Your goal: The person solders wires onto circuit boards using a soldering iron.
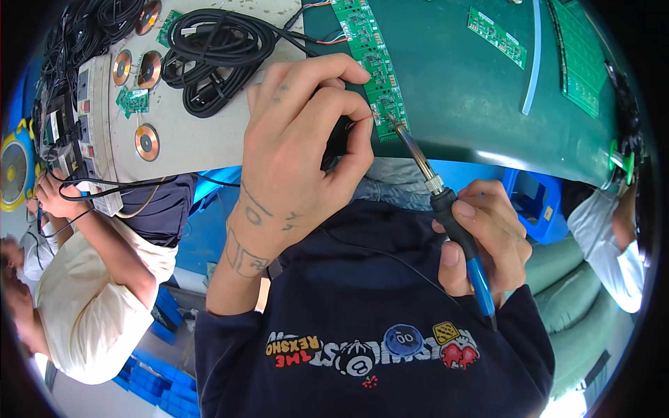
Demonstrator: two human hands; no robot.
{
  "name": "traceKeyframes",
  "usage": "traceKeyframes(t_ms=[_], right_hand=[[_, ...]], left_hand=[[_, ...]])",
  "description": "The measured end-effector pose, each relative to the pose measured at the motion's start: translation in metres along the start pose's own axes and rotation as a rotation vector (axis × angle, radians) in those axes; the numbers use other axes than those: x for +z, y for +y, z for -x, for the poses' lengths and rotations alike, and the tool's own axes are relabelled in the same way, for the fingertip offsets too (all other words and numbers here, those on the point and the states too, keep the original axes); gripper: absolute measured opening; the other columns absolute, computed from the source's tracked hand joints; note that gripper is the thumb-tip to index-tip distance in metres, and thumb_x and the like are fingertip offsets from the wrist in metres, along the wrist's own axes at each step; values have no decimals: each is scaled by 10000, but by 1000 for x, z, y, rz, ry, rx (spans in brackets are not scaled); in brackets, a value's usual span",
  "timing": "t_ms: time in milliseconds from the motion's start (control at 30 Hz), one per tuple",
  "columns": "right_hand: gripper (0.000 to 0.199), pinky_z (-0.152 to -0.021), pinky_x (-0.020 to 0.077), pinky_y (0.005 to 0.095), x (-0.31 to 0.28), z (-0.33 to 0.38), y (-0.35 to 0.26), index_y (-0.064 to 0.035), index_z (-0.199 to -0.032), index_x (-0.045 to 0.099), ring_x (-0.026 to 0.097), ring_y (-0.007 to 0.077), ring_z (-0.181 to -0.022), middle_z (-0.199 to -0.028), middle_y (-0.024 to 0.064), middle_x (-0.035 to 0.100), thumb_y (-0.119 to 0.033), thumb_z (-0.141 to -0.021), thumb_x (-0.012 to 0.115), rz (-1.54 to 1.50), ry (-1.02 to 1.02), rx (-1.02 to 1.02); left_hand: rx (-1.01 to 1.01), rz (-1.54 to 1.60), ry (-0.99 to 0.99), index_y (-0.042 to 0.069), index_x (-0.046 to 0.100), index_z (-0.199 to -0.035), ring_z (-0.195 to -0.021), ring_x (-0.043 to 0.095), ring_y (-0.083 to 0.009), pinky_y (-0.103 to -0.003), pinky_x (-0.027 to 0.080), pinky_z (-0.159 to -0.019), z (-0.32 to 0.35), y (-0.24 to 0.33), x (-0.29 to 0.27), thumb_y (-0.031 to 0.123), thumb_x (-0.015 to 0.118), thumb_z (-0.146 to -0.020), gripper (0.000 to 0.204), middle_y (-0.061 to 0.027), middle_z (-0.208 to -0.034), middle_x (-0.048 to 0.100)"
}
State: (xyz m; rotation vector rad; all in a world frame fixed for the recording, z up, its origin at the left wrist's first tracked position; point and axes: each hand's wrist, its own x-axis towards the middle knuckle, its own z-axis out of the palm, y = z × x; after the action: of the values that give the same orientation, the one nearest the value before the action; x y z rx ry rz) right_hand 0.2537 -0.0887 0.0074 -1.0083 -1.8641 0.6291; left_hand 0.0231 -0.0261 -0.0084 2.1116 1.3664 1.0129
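Closing around its black-and-blue handle [476,273], the right grip [491,237] holds a soldering iron [424,167], tip at the near end of a green circuit-board strip [378,73] by the surface's [453,111] near edge. The left grip [300,153], nearly closed, pinches thin reddish wire [375,115] there; a coiled black cable [259,50] lies toward the left edge.

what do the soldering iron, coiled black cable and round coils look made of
Soldering iron: apparently metal shaft, given its brownish shine; handle probably plastic or rubber, matte black, then smooth blue.
Coiled black cable: likely rubber or plastic, judging by its soft sheen and bends.
Round coils: probably copper, from the orange metallic gloss.
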Motion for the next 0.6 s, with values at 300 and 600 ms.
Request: traceKeyframes(t_ms=[300, 600], right_hand=[[299, -700, 555, 392, -2, -6, -5, 51, -1058, 747, 524, 204, -606, -686, 101, 650, -140, -827, 746, 19, 39, -65], [370, -708, 499, 425, -17, -40, -9, 23, -1043, 711, 472, 232, -656, -740, 138, 589, -323, -1026, 582, 22, -25, -28]], left_hand=[[-5, 65, -4, 30, 675, -857, -928, 596, -195, -307, 505, -856, 0, -4, -6, -61, 740, -732, 167, -79, -1173, 740], [-3, 92, -23, 34, 674, -847, -958, 615, -213, -324, 515, -860, 0, -5, -10, -54, 747, -717, 173, -84, -1184, 745]])
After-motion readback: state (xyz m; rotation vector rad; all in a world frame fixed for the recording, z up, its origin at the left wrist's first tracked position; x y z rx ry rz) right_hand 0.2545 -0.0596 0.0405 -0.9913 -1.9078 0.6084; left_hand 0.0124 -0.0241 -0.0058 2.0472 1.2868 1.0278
